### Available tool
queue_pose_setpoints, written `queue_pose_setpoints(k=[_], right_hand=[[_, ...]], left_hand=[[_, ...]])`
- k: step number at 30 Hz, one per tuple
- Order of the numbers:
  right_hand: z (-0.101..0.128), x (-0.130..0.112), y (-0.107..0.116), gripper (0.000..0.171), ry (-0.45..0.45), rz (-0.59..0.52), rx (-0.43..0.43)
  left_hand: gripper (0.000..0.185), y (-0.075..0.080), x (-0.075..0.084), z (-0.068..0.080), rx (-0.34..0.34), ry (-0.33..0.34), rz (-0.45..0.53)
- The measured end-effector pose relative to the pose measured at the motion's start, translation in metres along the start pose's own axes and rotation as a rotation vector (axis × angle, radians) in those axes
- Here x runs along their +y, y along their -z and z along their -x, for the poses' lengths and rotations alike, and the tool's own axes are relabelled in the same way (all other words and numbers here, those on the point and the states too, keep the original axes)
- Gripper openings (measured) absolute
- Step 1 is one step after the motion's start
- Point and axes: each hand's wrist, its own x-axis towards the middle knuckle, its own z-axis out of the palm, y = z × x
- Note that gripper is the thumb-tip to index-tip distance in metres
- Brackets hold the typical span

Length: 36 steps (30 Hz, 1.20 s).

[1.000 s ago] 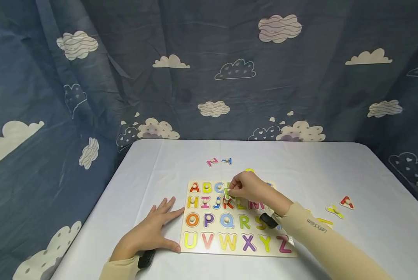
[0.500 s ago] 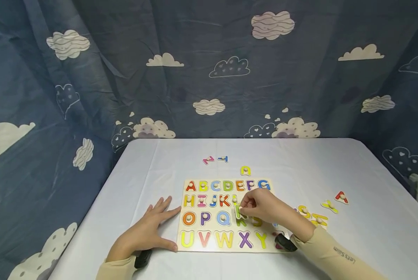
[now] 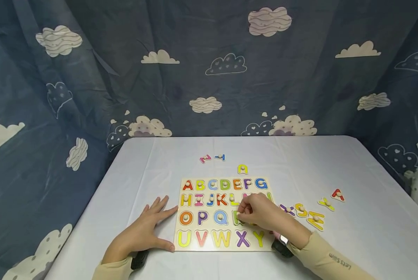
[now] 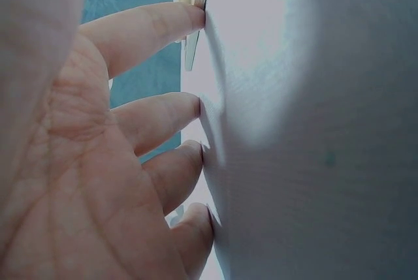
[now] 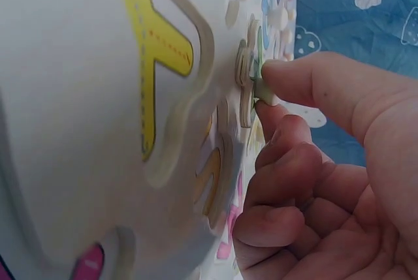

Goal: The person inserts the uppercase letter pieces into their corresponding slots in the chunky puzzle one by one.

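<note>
- White table (image 3: 334, 163), lower frame — alphabet puzzle board (image 3: 195, 243).
- Right hand (image 3: 264, 216) — pinching green letter piece (image 3: 237, 217).
- Left hand (image 3: 142, 233) — fingers flat, steadying board's left edge.

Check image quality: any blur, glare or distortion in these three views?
Head view: sharp, evenly lit, wide-angle bending at the edges. Left wrist view: left hand soft, tablecloth blown out near the top. Right wrist view: right hand fairly clear, puzzle board blurred up close.
</note>
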Motion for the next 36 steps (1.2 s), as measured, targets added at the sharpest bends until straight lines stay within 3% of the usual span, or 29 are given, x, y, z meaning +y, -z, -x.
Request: queue_pose_setpoints(k=[11,18,22,29,36], right_hand=[[0.003,-0.005,-0.004,0.013,-0.052,-0.026,0.017],[0.018,-0.003,0.013,0.013,-0.125,-0.044,0.073],[0.033,0.012,0.033,0.013,-0.199,0.006,0.147],[0.07,0.062,0.065,0.021,-0.327,0.082,0.25],[0.088,0.089,0.077,0.019,-0.382,0.112,0.286]], left_hand=[[0.118,0.003,0.002,0.003,-0.003,0.011,-0.012],[0.118,0.002,0.003,0.002,-0.006,0.014,-0.014],[0.118,0.0,0.003,0.0,-0.008,0.02,-0.015],[0.119,0.0,0.003,0.0,-0.007,0.011,-0.032],[0.118,-0.001,0.002,0.0,0.0,0.006,-0.027]])
